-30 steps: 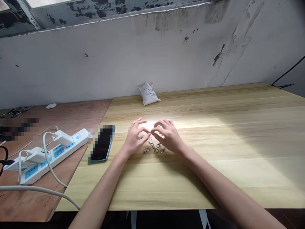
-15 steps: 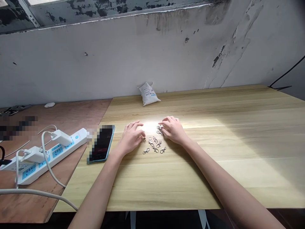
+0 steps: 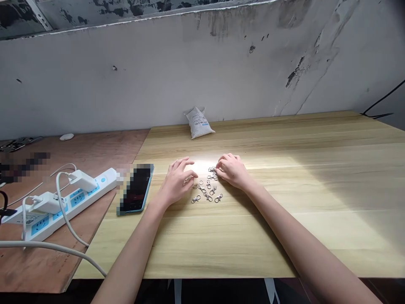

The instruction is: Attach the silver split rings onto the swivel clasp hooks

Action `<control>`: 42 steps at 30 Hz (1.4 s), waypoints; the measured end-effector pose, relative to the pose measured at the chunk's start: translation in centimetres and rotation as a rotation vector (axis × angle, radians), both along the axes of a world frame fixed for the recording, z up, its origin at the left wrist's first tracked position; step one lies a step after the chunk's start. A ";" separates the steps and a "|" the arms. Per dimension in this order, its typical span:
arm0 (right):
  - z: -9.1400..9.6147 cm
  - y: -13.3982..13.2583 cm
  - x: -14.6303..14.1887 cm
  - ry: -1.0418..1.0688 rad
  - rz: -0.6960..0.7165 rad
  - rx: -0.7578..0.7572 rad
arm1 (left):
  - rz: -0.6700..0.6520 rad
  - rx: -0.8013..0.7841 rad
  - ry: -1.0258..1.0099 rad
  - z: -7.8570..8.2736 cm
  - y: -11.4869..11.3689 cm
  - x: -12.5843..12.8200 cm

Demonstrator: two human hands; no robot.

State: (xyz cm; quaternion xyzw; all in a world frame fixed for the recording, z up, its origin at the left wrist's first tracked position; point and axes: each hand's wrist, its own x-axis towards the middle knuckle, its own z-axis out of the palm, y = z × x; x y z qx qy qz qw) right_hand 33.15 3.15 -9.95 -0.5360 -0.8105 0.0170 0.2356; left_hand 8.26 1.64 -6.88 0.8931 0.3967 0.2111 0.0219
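Several silver swivel lobster clasps [image 3: 208,196] lie in a loose cluster between my hands. A few small metal rings [image 3: 201,183] are among them. My left hand [image 3: 177,181] rests at the cluster's left side, thumb and fingers apart. Another clasp [image 3: 186,180] shows under the curve of its fingers, not gripped as far as I can see. At the cluster's upper right, my right hand [image 3: 232,171] has its fingers curled in, the thumb and fingertips closed at the end of a lobster clasp [image 3: 211,169]. Its inner fingers are partly hidden.
A phone [image 3: 137,188] lies left of my left arm. Beyond it, a white power strip [image 3: 71,204] with chargers and cables sits on a reddish board [image 3: 104,145]. Against the wall stands a small white packet [image 3: 200,123] on the wooden table [image 3: 284,236].
My right hand has drawn slightly right, its fingers curling in, and the clasps beside it are more spread out. My left hand has shifted slightly right, and a clasp now shows under its fingers.
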 end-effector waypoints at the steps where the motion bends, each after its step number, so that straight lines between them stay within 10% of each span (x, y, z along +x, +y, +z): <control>1: 0.0 -0.1 0.0 0.002 -0.007 -0.007 | -0.002 0.005 -0.003 0.0 0.0 0.0; 19: 1.6 0.0 3.3 0.145 -0.079 -0.084 | -0.008 -0.021 0.004 -0.2 0.1 -0.2; 27: 2.9 -2.2 -1.3 1.154 0.249 -0.566 | -0.004 -0.072 -0.140 0.4 -0.4 0.6; 42: 2.3 -3.1 -3.5 1.245 0.262 -0.570 | 0.012 -0.018 -0.287 0.9 -0.8 1.3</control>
